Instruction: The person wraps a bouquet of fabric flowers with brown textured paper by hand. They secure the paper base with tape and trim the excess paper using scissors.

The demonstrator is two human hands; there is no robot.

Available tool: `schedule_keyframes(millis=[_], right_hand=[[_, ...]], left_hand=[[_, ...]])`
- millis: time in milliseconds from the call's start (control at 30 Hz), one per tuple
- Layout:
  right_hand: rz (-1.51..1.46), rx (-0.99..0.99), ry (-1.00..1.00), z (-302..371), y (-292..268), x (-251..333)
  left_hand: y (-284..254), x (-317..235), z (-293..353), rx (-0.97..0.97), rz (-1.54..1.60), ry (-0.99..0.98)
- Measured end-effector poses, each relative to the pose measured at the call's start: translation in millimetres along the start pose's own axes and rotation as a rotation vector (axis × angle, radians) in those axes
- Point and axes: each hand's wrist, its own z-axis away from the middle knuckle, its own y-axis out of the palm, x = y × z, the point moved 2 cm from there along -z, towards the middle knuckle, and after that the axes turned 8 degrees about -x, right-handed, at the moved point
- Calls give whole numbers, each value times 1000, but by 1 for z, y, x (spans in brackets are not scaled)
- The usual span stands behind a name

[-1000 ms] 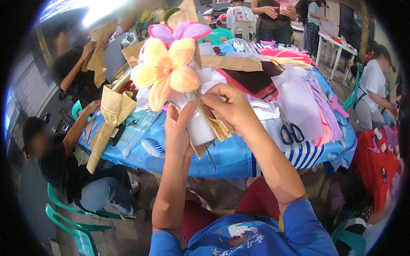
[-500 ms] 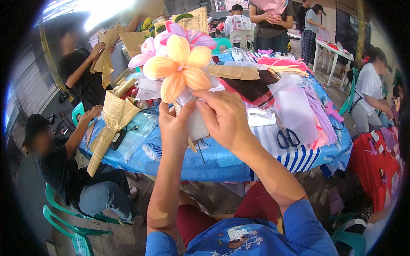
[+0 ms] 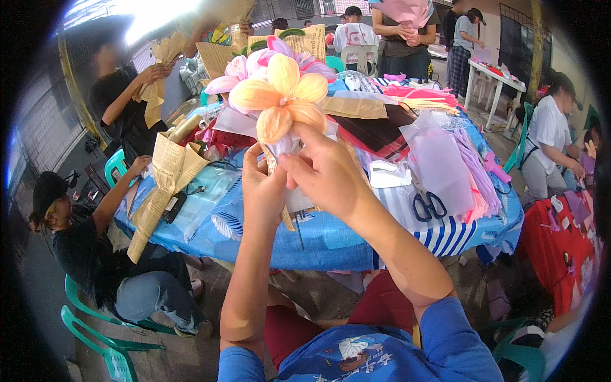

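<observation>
Above the table's near side I hold a bouquet of artificial flowers. Its orange, five-petalled flower (image 3: 280,99) faces me, with pink and purple flowers (image 3: 232,75) behind it and newsprint-patterned paper (image 3: 313,42) at the back. My left hand (image 3: 262,194) is closed round the bouquet's lower part, where white wrapping and thin stems show below. Just under the orange petals, my right hand (image 3: 328,169) has its fingers bent and pinched at the wrapping. What lies between those fingertips is mostly hidden.
Scissors (image 3: 429,205), a white stapler-like tool (image 3: 389,174), lilac sheets (image 3: 442,156) and purple pipe cleaners (image 3: 477,172) lie to the right on the blue tablecloth (image 3: 344,245). A paper-wrapped bundle (image 3: 167,184) lies left. Co-workers sit and stand around; one handles brown paper (image 3: 154,95).
The bouquet has shifted slightly right and its flower tilts a little. My right fingers have moved in beneath the petals. At the left, a co-worker's brown paper has moved.
</observation>
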Motion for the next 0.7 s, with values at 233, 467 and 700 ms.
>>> schedule_keyframes(millis=[233,467,700], right_hand=[[-37,-30,-2,2,9,-25],[4,-72,-63,9,14,-24],[271,-132,-169,16,15,-21]], left_hand=[[-2,5,0,-12,-5,16],[-3,9,0,9,79,89],[-4,15,-2,1,66,124]])
